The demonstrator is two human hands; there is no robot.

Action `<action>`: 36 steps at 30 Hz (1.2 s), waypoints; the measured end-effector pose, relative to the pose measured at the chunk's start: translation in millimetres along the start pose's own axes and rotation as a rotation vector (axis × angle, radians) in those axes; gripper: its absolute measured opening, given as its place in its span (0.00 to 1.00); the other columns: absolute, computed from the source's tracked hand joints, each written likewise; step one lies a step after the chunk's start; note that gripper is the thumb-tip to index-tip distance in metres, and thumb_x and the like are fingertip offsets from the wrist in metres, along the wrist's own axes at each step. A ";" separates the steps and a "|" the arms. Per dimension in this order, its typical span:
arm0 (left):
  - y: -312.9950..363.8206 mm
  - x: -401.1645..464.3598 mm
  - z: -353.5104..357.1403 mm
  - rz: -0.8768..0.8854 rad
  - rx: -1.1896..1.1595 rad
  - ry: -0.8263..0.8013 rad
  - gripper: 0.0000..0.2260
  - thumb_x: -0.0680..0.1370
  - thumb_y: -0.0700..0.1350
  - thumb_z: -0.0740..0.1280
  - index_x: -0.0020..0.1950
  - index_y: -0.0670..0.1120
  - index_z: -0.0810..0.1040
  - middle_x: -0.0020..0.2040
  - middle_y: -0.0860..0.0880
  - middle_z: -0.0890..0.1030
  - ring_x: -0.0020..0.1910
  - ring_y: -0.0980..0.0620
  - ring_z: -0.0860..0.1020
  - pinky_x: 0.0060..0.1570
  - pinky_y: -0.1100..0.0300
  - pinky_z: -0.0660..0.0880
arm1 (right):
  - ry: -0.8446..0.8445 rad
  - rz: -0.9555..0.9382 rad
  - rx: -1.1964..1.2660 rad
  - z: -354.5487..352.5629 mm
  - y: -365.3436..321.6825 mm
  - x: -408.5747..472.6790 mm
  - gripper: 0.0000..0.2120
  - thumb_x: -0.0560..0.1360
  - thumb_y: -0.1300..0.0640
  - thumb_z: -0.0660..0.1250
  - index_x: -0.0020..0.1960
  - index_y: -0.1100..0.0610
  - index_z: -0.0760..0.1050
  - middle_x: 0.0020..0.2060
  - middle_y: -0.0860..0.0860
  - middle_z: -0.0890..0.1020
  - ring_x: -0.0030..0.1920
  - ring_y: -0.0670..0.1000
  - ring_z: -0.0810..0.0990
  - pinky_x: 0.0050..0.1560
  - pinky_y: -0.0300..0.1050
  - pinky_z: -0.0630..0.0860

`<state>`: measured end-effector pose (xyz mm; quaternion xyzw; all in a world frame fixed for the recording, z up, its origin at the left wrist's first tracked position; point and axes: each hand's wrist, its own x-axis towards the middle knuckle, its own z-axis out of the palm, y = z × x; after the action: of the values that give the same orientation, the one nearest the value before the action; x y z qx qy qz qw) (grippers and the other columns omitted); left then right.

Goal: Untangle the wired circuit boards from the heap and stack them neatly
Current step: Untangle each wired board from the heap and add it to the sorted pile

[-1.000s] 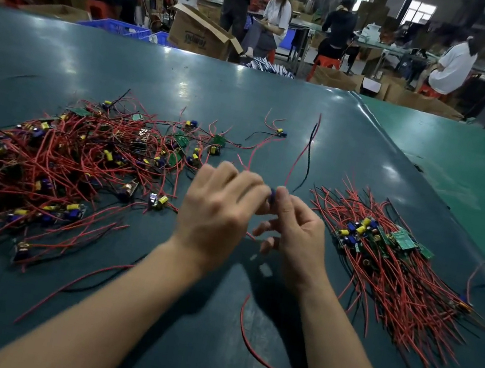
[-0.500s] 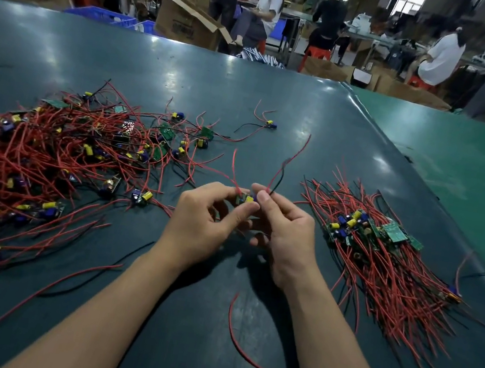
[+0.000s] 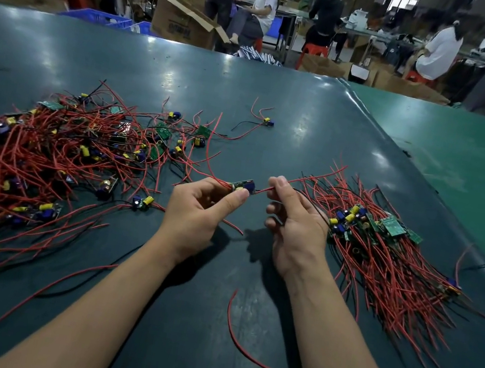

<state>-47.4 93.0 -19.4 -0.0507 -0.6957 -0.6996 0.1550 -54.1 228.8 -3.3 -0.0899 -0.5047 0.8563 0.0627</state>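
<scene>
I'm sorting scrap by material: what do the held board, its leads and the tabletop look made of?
Circuit board: green rigid laminate, probably fibreglass, carrying small blue and yellow parts. Red leads: thin wire in matte plastic insulation, bending freely; metal core unseen. Table: dark teal sheet, likely vinyl or rubber mat, semi-gloss by its light reflections.

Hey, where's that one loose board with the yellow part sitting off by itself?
In the head view, the lone board lies on the table beyond the tangled heap, toward its far right corner.
</scene>
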 end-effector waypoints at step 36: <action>4.8 -3.9 -2.7 -0.052 0.081 -0.094 0.07 0.71 0.42 0.76 0.44 0.39 0.84 0.37 0.35 0.80 0.35 0.49 0.72 0.40 0.54 0.69 | 0.117 -0.202 -0.332 -13.5 5.6 5.9 0.11 0.79 0.58 0.65 0.40 0.54 0.82 0.28 0.44 0.78 0.24 0.45 0.69 0.25 0.38 0.65</action>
<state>-42.0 90.9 -15.9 -0.0590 -0.7311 -0.6714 0.1058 -57.1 238.8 -15.1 -0.0976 -0.6408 0.7441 0.1616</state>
